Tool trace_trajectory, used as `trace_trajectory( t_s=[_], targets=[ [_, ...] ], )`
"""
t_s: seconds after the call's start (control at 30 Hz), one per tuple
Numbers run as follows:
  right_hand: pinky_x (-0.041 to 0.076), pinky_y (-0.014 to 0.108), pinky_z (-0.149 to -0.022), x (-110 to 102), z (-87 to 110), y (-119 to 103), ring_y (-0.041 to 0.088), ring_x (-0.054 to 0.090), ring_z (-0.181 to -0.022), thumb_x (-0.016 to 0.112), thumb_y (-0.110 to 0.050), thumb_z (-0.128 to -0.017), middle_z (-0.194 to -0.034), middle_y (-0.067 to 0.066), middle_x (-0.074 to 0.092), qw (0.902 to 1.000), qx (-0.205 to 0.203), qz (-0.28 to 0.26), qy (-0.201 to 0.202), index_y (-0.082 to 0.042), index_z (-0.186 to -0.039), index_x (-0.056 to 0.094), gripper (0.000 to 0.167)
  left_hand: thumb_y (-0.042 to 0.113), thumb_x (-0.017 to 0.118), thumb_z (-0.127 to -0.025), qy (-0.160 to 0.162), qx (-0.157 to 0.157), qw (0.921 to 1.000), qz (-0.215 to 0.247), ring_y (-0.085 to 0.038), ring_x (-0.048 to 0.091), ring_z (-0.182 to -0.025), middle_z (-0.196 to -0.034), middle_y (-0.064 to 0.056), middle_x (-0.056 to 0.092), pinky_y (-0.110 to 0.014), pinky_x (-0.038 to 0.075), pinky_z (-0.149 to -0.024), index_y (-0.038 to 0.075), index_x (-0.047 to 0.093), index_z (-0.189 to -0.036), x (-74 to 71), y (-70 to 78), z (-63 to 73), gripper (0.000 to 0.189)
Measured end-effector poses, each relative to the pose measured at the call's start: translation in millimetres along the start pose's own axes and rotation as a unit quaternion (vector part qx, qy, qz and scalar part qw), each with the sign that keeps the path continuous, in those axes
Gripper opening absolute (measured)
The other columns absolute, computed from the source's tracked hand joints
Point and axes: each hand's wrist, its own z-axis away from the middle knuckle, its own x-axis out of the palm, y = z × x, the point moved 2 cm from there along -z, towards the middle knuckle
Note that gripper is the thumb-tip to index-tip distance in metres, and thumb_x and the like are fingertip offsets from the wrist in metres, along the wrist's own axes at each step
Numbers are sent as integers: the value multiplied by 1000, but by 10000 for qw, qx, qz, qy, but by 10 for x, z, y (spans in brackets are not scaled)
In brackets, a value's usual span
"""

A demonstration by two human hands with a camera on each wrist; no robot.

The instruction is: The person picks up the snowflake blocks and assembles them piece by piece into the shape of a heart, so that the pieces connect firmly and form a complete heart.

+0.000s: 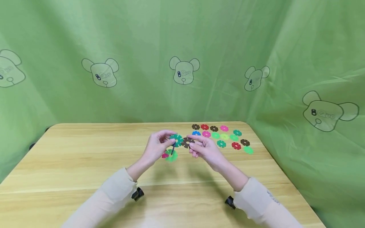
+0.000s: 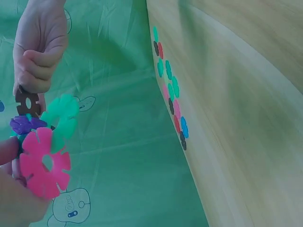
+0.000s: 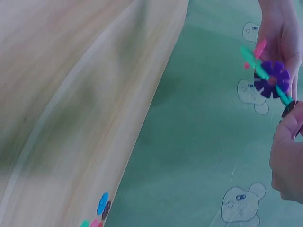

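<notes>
My left hand [image 1: 154, 148] holds a cluster of slotted plastic snowflake discs joined together. In it are a teal disc [image 1: 179, 141], a purple disc [image 3: 280, 72] standing crosswise, a light green disc [image 1: 174, 157] and a pink disc [image 2: 31, 158]. A brown snowflake disc [image 1: 185, 144] is pinched between the thumb and fingers of my right hand [image 1: 209, 152]. Its edge meets the teal disc's edge; whether their slots are interlocked I cannot tell. Both hands are raised above the table, and the left fingers partly cover the teal disc.
Loose snowflake discs, among them a red disc [image 1: 236, 146], a blue disc [image 1: 195, 133] and a yellow-green disc [image 1: 224, 136], lie at the back right of the wooden table [image 1: 85, 152]. A green curtain [image 1: 142, 88] with bear-head outlines hangs behind and to the right.
</notes>
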Motion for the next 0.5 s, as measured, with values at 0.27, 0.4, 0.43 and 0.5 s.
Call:
trace_trajectory(
  t_s=[0.27,0.4,0.43,0.5],
  targets=[
    [46,12,-56,96,10,-6,2,55,-59,48,3,-90,-70,-4,62,9982,89,-567,147,11,-135,30,50,-6,62,-80,103,345,9993,-49,-14,48,-57,-74,-10,61,-17,40,-46,-3,65,-99,-3,20,14,19],
    [46,11,-56,138,17,-15,2,54,-60,47,3,-90,-70,-4,62,9974,119,-695,133,11,-135,30,49,-8,62,-79,157,536,9984,-109,-16,49,-56,-72,-12,60,-16,39,-45,-4,64,-96,-12,21,25,17],
    [46,11,-56,148,18,-17,2,54,-60,47,3,-90,-70,-4,62,9970,146,-747,134,11,-135,30,49,-8,63,-79,160,572,9981,-135,-14,48,-55,-72,-12,60,-16,39,-46,-4,64,-95,-13,22,28,17],
    [46,11,-56,168,14,-14,2,54,-60,47,3,-90,-70,-4,62,9963,192,-829,121,11,-135,30,49,-9,63,-78,183,653,9975,-195,-12,47,-55,-71,-12,59,-16,39,-47,-4,64,-94,-12,28,30,16]
  ],
)
